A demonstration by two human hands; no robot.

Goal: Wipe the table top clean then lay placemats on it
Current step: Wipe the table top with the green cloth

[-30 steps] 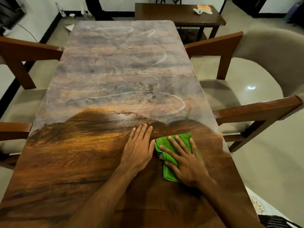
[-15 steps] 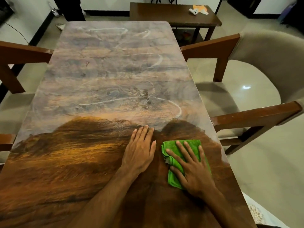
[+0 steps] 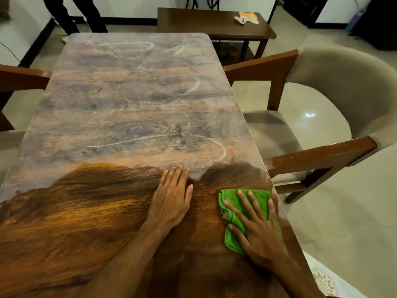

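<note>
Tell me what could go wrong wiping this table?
The green cloth under the right hand is near the right edge of the table, so it might slip off. The far half looks hazy with white streaks; placemats laid there would sit on dirt. The left hand on the wiped part may leave marks.

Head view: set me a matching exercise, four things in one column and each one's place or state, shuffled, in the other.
1 green cloth
2 left hand
3 side table
4 far half of the table top

A flat on bare wood, holding nothing
B hazy, white streaks
C under the right hand
D beyond the far end, toy on it

Pairs: 1-C, 2-A, 3-D, 4-B
</note>
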